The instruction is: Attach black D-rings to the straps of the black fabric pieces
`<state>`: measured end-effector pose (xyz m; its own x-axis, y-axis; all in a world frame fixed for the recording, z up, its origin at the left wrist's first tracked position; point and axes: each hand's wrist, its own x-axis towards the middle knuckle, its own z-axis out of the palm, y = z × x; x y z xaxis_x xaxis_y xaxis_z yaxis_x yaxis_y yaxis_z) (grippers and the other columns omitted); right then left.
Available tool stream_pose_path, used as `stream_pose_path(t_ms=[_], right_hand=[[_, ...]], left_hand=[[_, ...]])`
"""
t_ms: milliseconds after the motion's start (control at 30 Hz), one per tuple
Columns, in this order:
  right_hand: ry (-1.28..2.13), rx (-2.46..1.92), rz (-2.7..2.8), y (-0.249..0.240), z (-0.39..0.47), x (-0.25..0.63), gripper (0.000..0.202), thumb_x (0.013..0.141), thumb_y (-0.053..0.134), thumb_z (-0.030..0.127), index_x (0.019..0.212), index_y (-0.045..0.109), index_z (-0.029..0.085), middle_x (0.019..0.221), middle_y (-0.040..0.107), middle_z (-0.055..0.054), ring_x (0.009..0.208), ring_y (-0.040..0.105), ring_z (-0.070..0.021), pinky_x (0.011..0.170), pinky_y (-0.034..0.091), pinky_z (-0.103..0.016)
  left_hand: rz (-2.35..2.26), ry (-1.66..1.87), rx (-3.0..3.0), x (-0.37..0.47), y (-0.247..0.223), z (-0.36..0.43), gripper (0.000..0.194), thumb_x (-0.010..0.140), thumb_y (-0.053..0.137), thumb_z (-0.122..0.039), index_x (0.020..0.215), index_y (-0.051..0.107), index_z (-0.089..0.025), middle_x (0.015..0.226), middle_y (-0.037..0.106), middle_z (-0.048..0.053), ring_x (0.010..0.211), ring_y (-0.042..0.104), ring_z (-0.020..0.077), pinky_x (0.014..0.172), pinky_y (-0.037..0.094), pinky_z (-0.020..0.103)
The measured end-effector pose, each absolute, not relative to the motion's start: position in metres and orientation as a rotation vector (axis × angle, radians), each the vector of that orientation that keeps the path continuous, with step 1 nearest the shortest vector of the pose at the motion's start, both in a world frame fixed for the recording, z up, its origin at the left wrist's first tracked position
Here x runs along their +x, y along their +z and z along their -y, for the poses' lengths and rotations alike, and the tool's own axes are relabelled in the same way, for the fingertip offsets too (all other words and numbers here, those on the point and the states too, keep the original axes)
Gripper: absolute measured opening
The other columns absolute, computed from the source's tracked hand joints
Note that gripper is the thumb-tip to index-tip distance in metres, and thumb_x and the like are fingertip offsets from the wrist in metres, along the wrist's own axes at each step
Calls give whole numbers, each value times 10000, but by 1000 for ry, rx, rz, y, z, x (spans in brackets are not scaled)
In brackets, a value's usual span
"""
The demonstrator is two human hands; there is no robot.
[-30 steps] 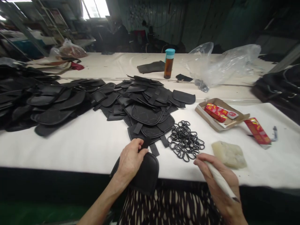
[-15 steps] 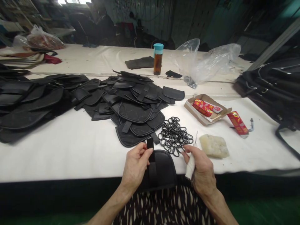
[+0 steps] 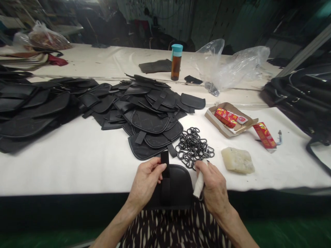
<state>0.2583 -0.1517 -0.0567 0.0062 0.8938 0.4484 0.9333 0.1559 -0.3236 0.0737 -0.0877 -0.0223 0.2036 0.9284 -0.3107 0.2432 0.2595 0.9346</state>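
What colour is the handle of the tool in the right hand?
The handle is off-white, best seen in the head view, the only one here.

No word, brand or number can be read with certainty; the print is too small and blurred. What lettering shows belongs to the red packaging around the open cardboard box. Inside that box, a red packet carries yellow and white printing, its characters illegible, and a pale piece at the packet's right end bears a small red mark, likewise unreadable. Just right of the box, a red carton lies on the desk, with yellow and pale print too blurred to make out.
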Motion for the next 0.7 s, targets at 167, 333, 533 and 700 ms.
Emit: stream_pose_path(t_ms=[167, 333, 533, 700], right_hand=[[-146, -1728, 1921, -58, 150, 255, 156, 906, 414, 131, 934, 566, 157, 729, 537, -62, 690, 491, -209, 606, 386, -303], [-229, -1718, 1937, -62, 147, 251, 227, 908, 365, 92, 839, 572, 155, 676, 521, -66, 658, 466, -216, 582, 361, -318], [-282, -1627, 1919, -61, 153, 264, 246, 889, 362, 48, 1000, 568, 122, 734, 575, -86, 661, 511, -216, 583, 397, -322], [-223, -1455, 1825, -48, 140, 260, 280, 851, 454, 6, 1069, 541, 160, 873, 636, -92, 754, 592, -209, 644, 455, -310]], left_hand=[[-1281, 647, 1323, 70, -22, 90, 178, 760, 550, -319, 649, 583, -183, 556, 498, -40, 527, 462, 122, 499, 354, 214], [-1264, 620, 1384, 81, -23, 98, 210, 811, 500, -322, 710, 614, -178, 618, 532, -22, 582, 485, 135, 543, 361, 226], [-1238, 639, 1320, 85, -27, 97, 159, 799, 518, -290, 765, 633, -186, 548, 465, -50, 515, 417, 111, 492, 314, 216], [-1164, 633, 1259, 92, -26, 97, 142, 780, 528, -267, 749, 626, -169, 465, 438, -66, 442, 405, 98, 471, 327, 208]])
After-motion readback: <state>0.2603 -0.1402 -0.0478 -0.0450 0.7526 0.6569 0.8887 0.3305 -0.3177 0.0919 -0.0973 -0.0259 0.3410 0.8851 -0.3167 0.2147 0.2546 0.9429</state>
